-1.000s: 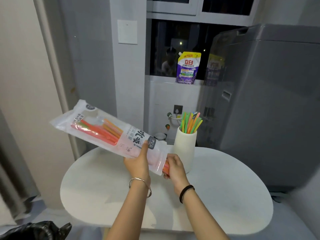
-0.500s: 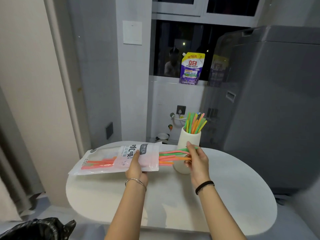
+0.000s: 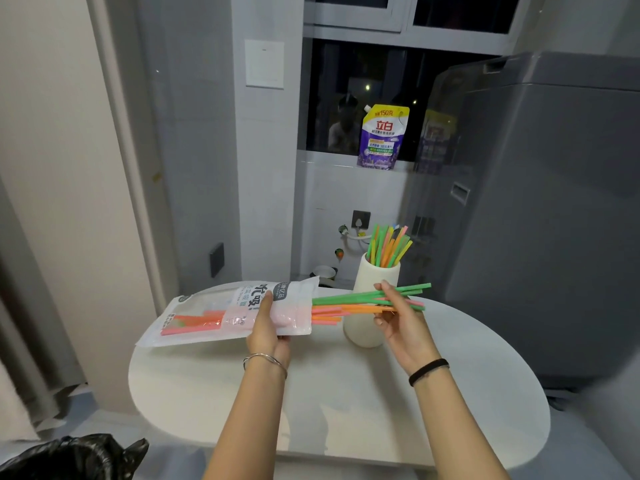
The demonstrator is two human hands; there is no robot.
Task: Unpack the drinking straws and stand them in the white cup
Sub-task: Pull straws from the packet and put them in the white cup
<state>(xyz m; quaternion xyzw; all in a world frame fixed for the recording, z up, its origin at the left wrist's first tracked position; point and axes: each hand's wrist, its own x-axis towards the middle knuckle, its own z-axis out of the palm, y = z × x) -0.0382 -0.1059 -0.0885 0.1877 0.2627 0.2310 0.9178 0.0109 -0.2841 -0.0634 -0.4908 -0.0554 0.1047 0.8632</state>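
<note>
My left hand (image 3: pixel 268 329) grips a clear plastic straw packet (image 3: pixel 207 315), held roughly level above the table with its open mouth pointing right. Pink and orange straws remain inside the packet. My right hand (image 3: pixel 398 315) pinches a bundle of green, orange and pink straws (image 3: pixel 349 301) drawn partly out of the packet's mouth. The bundle lies across the front of the white cup (image 3: pixel 367 299), which stands on the white table (image 3: pixel 346 410). Several coloured straws (image 3: pixel 386 245) stand upright in the cup.
A grey washing machine (image 3: pixel 540 209) stands close behind the table on the right. A purple detergent pouch (image 3: pixel 382 136) sits on the window sill. A black rubbish bag (image 3: pixel 69 457) is at the lower left on the floor.
The packet came down from a tilted hold to level. My right hand has drawn a bundle of straws rightward out of its mouth, further now than half a second ago.
</note>
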